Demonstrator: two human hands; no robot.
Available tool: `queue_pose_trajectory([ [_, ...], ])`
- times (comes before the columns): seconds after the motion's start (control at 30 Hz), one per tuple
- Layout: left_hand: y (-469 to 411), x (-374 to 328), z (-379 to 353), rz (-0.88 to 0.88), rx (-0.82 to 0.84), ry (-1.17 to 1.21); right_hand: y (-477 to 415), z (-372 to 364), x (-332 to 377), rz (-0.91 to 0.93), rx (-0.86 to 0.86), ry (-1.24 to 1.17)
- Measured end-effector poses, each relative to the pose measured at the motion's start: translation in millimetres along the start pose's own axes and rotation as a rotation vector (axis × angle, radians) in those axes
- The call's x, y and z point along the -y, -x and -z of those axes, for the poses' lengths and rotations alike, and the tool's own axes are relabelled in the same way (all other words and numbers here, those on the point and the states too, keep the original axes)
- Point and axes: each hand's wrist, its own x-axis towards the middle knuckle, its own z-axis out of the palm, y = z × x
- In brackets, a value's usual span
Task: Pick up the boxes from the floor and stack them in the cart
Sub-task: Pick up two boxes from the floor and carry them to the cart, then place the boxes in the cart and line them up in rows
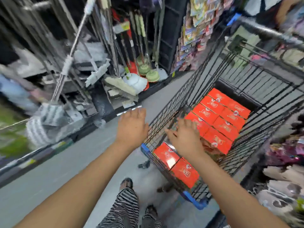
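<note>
A black wire cart (166, 111) with blue corner guards stands on the grey floor at right. Several orange-red boxes (225, 116) lie packed flat in rows inside it, and two more boxes (179, 165) sit higher at the cart's near end. My left hand (132, 127) hovers palm down just outside the cart's left wall, fingers spread, holding nothing. My right hand (185, 137) reaches over the near rim above the boxes, fingers spread and empty. The frame is blurred by motion.
Mops and brooms (92, 66) lean against black shelving on the left side of the aisle. Hanging packets (195, 30) fill the back shelf. Rugs and textiles (283, 186) pile up on the right. My striped trouser legs and sandalled feet (126, 183) are below.
</note>
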Motion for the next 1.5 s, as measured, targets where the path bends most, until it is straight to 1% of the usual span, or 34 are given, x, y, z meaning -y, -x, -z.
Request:
queue_pose_trajectory([
  [0.1,46.4,48.1,12.9,0.13,-0.019,-0.064,9.2,-7.4,58.4,0.202,0.032,0.061],
  [0.23,111.4,117.9,21.4,0.318,-0.019,-0.134,26.9,-22.8,146.5,0.408,0.137,0.114],
  [0.33,161.7,172.6,25.1,0.471,-0.014,-0.138,43.2,-44.9,214.6,0.561,0.167,0.112],
  [0.47,237.2,252.7,24.2,0.673,-0.014,-0.117,74.2,-87.3,313.0,0.74,0.24,0.167],
  [0.53,279.1,296.5,20.3,0.757,-0.007,-0.09,95.8,-109.3,365.7,0.817,0.263,0.164],
  [0.63,345.2,364.5,14.1,0.872,0.009,-0.08,132.0,-146.5,445.6,0.891,0.353,0.222],
  [0.73,413.2,431.3,9.1,0.979,0.019,-0.036,169.1,-187.7,523.6,0.984,0.403,0.222],
  [0.87,497.2,502.1,0.6,1.101,0.009,0.007,219.7,-228.6,615.1,1.058,0.452,0.296],
  [0.97,546.9,544.1,-9.8,1.192,0.029,0.026,248.4,-260.4,666.9,1.107,0.488,0.306],
  [1.03,575.0,570.4,-19.1,1.256,0.03,0.058,263.0,-282.1,695.7,1.136,0.524,0.356],
  [1.17,620.7,623.5,-44.7,1.382,0.003,0.13,282.0,-331.8,749.9,1.12,0.611,0.434],
  [1.33,668.0,700.7,-90.5,1.527,0.012,0.194,299.7,-425.1,823.1,0.913,0.819,0.381],
  [1.5,705.5,791.7,-157.0,1.637,0.016,0.263,322.1,-539.3,903.2,0.776,0.988,0.377],
])
